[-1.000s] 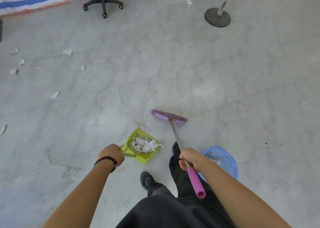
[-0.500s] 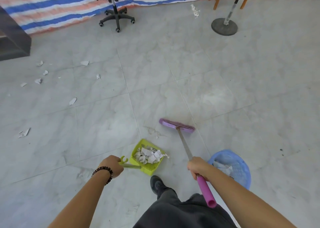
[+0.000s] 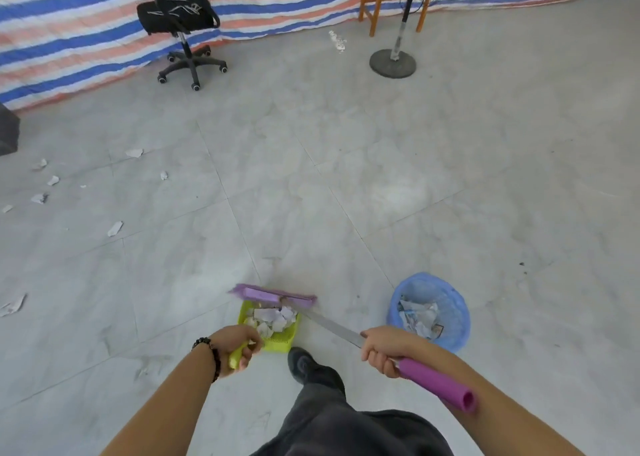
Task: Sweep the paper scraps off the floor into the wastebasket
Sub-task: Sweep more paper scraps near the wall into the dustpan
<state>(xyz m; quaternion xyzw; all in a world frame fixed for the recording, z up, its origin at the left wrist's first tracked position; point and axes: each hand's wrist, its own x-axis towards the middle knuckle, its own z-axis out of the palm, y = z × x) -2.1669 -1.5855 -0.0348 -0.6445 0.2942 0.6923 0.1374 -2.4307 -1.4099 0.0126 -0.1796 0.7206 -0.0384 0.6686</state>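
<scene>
One view only, head-worn, wide-angle. Faces forward and steeply down onto the tiled floor (image 3: 346, 178). Nearest, low in frame: left hand (image 3: 239, 346) gripping dustpan (image 3: 277, 343), right hand (image 3: 384, 350) gripping broom (image 3: 332, 327). Farthest, along the floor's far edge: striped tarp (image 3: 277, 2), office chair (image 3: 180, 15).

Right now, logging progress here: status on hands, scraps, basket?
Left hand grips dustpan handle, right hand grips broom. Dustpan holds paper scraps, wastebasket close right. Loose scraps lie on floor, far left.
</scene>
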